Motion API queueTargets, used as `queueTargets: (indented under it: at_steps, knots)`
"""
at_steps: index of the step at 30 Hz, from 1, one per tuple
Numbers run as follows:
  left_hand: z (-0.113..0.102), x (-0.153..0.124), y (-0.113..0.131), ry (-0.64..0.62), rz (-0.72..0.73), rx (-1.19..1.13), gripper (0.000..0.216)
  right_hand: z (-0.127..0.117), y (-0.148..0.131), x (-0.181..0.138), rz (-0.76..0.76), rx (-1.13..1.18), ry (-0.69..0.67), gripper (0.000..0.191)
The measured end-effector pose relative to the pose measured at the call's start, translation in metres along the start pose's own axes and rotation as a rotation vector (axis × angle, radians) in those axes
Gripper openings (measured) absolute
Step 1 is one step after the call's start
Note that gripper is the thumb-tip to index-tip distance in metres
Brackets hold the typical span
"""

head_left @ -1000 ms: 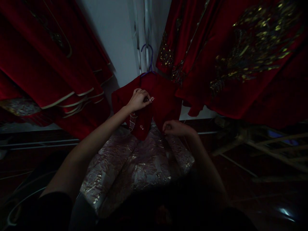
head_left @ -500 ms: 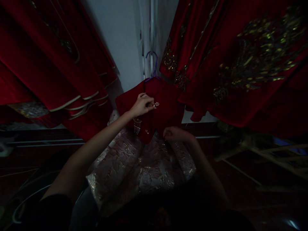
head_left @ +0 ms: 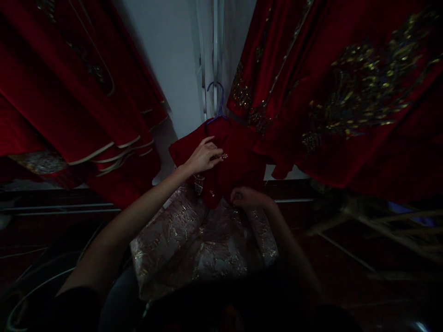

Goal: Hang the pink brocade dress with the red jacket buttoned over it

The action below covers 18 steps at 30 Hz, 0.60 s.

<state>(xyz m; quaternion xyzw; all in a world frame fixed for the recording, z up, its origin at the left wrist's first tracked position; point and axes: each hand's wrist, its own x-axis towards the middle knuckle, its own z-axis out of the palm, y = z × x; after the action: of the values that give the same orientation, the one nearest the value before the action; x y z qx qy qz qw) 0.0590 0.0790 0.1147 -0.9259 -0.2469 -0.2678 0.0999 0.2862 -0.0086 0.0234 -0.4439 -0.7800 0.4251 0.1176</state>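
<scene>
A short red jacket [head_left: 242,143] hangs on a purple hanger [head_left: 220,103] in front of me. My left hand [head_left: 204,157] lies over its front, thumb and fingers pinched at a small pearly beaded fastening [head_left: 224,156]. Below that hand hangs a beaded tassel [head_left: 198,184], and a second small beaded piece [head_left: 212,193] sits near the hem. My right hand [head_left: 246,197] is at the lower edge of the jacket with curled fingers; what they hold, if anything, is too dark to make out. Shiny patterned pale cloth [head_left: 221,249] covers my lap beneath the jacket.
Red garments with pale piping [head_left: 104,115] hang on the left. To the right hang red garments with gold sequin embroidery [head_left: 374,87]. Behind the hanger is a pale wall [head_left: 166,46] with vertical strips. A wooden frame [head_left: 349,216] stands at the lower right.
The view has shifted slightly. My left hand stays at the beaded fastening, its fingers a little more extended. My right hand remains by the hem, curled.
</scene>
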Motion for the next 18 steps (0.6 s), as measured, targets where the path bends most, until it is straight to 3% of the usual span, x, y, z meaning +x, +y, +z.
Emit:
queueTargets:
  at_steps: [7, 18]
  knots:
    - [0.001, 0.005, 0.002, -0.050, 0.081, 0.067, 0.017, 0.000, -0.002, -0.001, 0.010, -0.035, 0.020, 0.016]
    - [0.020, -0.022, -0.005, -0.113, -0.079, 0.148, 0.034, 0.003, -0.001, -0.001, -0.017, -0.109, 0.018, 0.018]
